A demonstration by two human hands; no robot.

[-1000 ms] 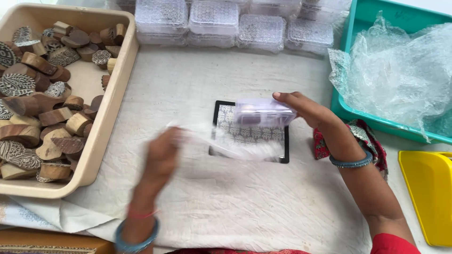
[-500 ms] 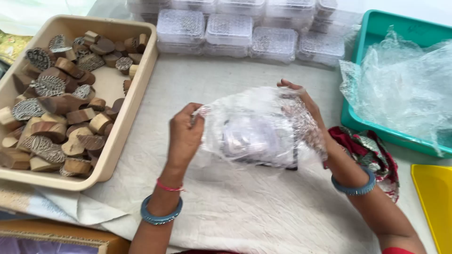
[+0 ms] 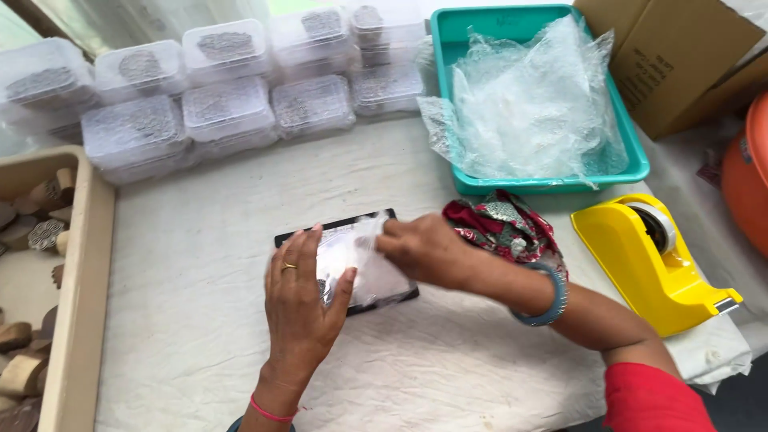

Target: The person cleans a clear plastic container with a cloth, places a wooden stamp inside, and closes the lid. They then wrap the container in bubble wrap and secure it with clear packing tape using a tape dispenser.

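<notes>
Pressing a bubble-wrapped bundle [image 3: 356, 264] (cloudy, crinkled) onto a black tray [image 3: 336, 232], left hand [image 3: 302, 300] and right hand [image 3: 424, 250] fingers grip it.

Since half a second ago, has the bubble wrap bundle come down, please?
Yes. The bundle, then held up, now lies pressed on the black tray under both hands.

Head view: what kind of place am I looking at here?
Probably a small packing bench for carved wooden blocks: a tray of blocks, stacked clear boxes, a teal bin of bubble wrap and a yellow tape dispenser.
</notes>
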